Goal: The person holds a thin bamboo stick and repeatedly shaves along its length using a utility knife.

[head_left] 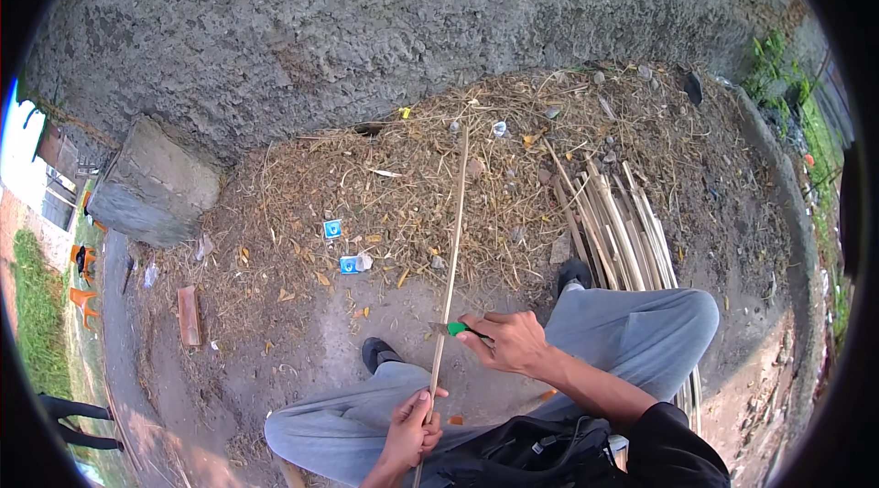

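Observation:
A long, thin wooden strip [455, 232] runs away from my lap toward the rough wall, its far end over the straw-littered ground. My left hand [417, 426] is closed round its near part, between my knees. Farther up the strip, my right hand [513, 341] grips a knife with a green handle [455, 329]. The short blade points left and lies against or just across the strip; whether it cuts in, I cannot tell. Beside my right leg, a pile of similar strips [627, 232] lies on the ground, partly hidden under that leg.
A rough grey wall [412, 21] rises ahead, with a concrete block [160, 181] at its left. A reddish brick [189, 316] and a blue packet [332, 228] lie on the dirt. Far left are orange chairs [82, 305] and a person's dark-clothed legs [78, 410].

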